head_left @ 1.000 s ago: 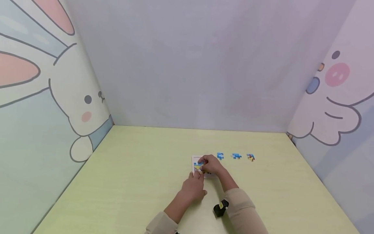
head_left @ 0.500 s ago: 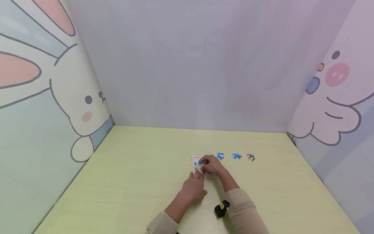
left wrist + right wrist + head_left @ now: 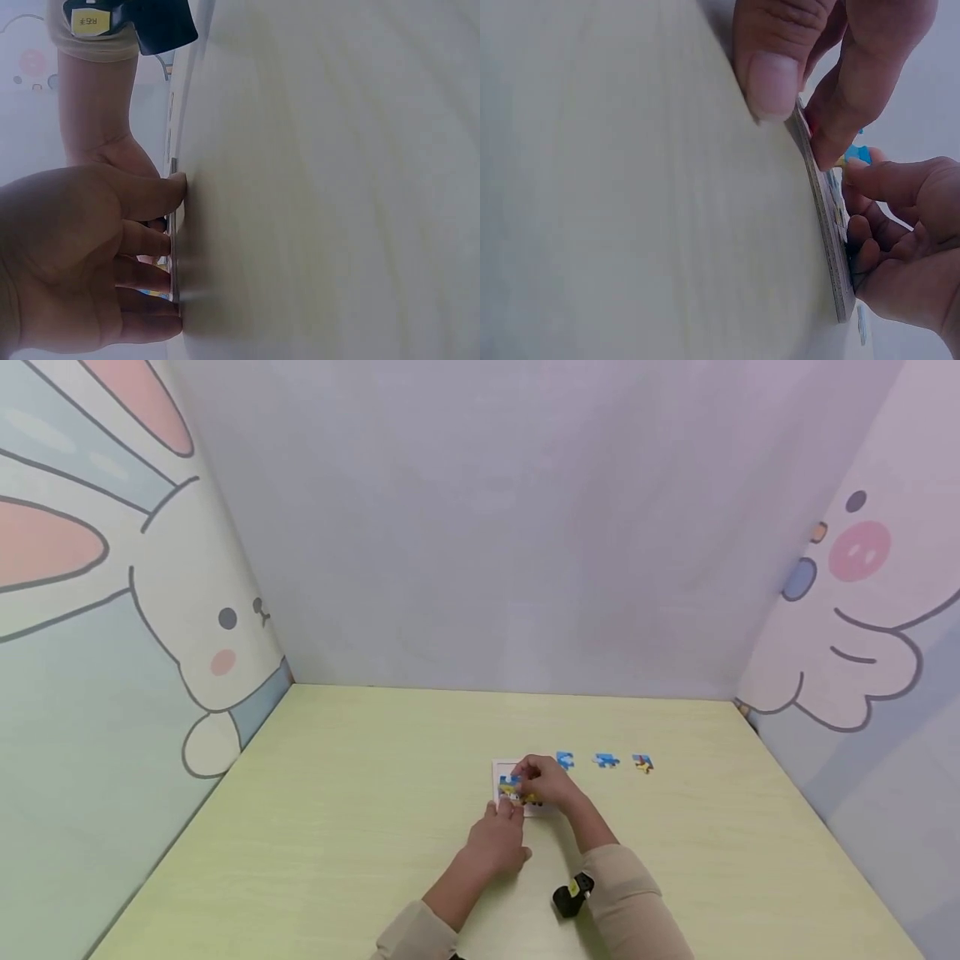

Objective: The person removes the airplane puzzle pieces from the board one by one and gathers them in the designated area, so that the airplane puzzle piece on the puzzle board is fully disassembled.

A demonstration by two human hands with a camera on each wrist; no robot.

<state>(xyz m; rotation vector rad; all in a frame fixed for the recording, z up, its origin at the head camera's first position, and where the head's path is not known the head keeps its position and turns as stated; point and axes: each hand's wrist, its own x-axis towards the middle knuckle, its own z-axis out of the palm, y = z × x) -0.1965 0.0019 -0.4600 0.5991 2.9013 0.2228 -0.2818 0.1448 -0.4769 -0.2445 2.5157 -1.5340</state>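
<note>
A small white-framed jigsaw puzzle board (image 3: 495, 783) lies on the table, with blue and yellow puzzle pieces (image 3: 510, 782) inside its frame. My left hand (image 3: 498, 843) rests at its near edge, fingertips on the board; in the left wrist view the fingers of that left hand (image 3: 82, 262) look fairly straight. Over the board's right side is my right hand (image 3: 546, 781), covering part of the picture. The right wrist view shows that right hand (image 3: 907, 247) pinching a blue-and-yellow puzzle piece (image 3: 859, 154) just above the board (image 3: 829, 225). How the piece sits against its neighbours is hidden.
Three loose jigsaw pieces lie in a row right of the board: a blue one (image 3: 565, 760), another blue one (image 3: 607, 761) and a red, yellow and blue one (image 3: 642, 763). A black wrist camera (image 3: 570, 900) sits by the right sleeve. Printed curtains surround the table (image 3: 360, 777).
The fingers of my right hand have shifted slightly, so more of the yellow pieces near the bottom of the board shows. My left hand stays in place, and the loose pieces have not moved.
</note>
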